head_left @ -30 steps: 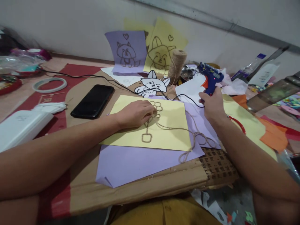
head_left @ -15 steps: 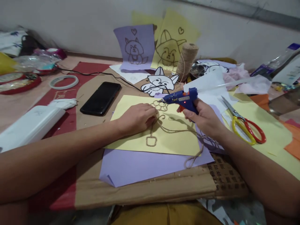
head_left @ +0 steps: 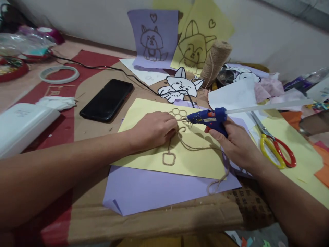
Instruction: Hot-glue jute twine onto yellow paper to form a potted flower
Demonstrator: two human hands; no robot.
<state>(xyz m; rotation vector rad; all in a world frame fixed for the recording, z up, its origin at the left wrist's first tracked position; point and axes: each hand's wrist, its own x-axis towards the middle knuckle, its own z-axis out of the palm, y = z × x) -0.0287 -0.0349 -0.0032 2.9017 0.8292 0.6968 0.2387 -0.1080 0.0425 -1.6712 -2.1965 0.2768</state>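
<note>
One gun [head_left: 209, 118] sits clasped in our right grip [head_left: 236, 141]; paper [head_left: 200, 161] lies under our left grip [head_left: 155, 130], hold on twine [head_left: 197, 149] unclear.

the right hand [head_left: 238, 142] grips a glue gun [head_left: 218, 118].

The view looks from the person's head, forward and down across the surface [head_left: 23, 87], close enough that the left forearm [head_left: 77, 164] enters from eight o'clock, the right forearm [head_left: 288, 192] from four. The yellow sheet [head_left: 200, 161] lies near mid-frame, the wall [head_left: 84, 20] at twelve, the cardboard edge [head_left: 154, 223] at six.
</note>
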